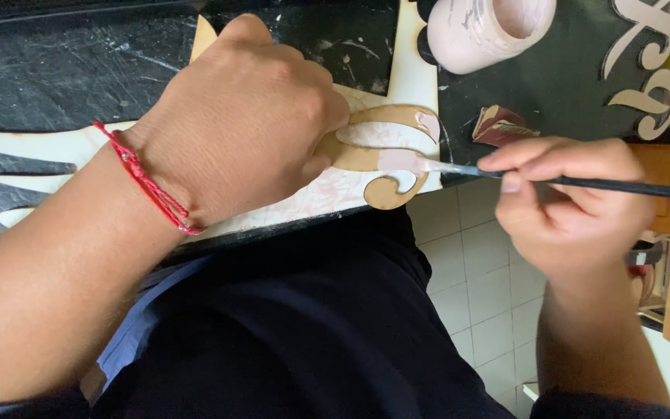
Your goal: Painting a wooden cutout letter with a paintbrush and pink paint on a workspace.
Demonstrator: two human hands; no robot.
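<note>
Here the left hand (242, 116) presses down, fingers curled, on a curly wooden cutout (381, 159) lying flat at the near edge of the table (56, 70). The right hand (568, 206) pinches a thin paintbrush (583, 184), whose long axis runs left to right. Its pale pink tip touches the cutout's middle, just beside the left hand's fingers.
</note>
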